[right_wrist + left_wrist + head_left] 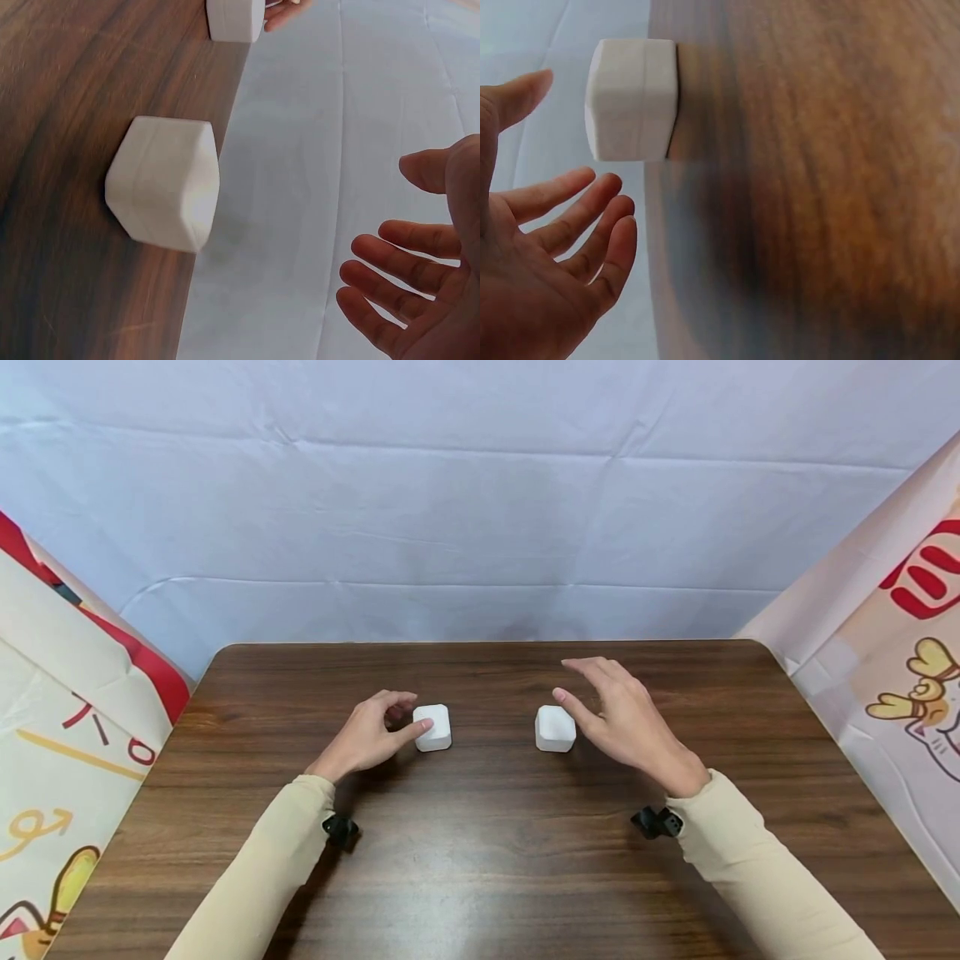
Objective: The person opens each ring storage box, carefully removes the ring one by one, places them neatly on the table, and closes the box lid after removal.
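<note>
Two small white blocks with bevelled corners stand apart on the brown wooden table. Beside the left block (pixel 432 727) is my left hand (pixel 372 732), its thumb over the block's near left side in the head view. The left wrist view shows a gap between that block (pixel 632 101) and the loosely bent fingers (pixel 577 217). My right hand (pixel 626 718) hovers right of the right block (pixel 555 728), thumb and fingers spread. In the right wrist view the right block (pixel 166 182) is clear of the hand (pixel 420 270), which holds nothing.
The wooden table (pixel 465 860) has rounded far corners. Behind it hangs a pale creased cloth (pixel 450 510). Printed cloths with cartoon figures hang at the left (pixel 67 735) and right (pixel 915 668). A small black device sits on each wrist.
</note>
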Motion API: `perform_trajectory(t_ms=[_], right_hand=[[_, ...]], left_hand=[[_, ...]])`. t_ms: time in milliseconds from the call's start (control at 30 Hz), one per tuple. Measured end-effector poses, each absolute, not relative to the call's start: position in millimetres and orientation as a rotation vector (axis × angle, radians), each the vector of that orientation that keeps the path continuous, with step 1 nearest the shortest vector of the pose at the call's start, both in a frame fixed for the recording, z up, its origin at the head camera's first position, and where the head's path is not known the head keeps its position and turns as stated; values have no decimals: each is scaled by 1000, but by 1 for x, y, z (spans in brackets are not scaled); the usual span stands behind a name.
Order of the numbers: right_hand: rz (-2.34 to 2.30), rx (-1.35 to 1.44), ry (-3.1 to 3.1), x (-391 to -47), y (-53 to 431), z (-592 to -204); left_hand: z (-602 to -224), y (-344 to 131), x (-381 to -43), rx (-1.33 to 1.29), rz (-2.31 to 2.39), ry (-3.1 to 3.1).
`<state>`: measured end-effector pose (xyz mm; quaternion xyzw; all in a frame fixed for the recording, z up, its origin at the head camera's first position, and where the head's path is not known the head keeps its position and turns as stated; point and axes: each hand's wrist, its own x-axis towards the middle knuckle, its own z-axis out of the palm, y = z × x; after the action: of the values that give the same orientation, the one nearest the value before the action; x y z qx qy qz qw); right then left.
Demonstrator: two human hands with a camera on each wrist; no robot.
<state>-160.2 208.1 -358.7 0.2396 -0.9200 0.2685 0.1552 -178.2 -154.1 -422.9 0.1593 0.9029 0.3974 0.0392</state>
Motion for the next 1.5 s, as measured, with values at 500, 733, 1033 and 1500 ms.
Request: perform_trajectory(t_ms=[500,733,1033,1500], right_hand=[[812,770,-2705,-152,186,-375],[827,803,-2732,-151,175,-381],[827,861,-2740,-154,160,-389],[916,980,-2770,-166,136,-402]], left_hand=[[-431,-148,-176,490,1101,2754],[-434,-147,-178,499,1064,2760],[-438,-144,-182,460,1083,2761],[-442,-142,-182,387,1169,2729]])
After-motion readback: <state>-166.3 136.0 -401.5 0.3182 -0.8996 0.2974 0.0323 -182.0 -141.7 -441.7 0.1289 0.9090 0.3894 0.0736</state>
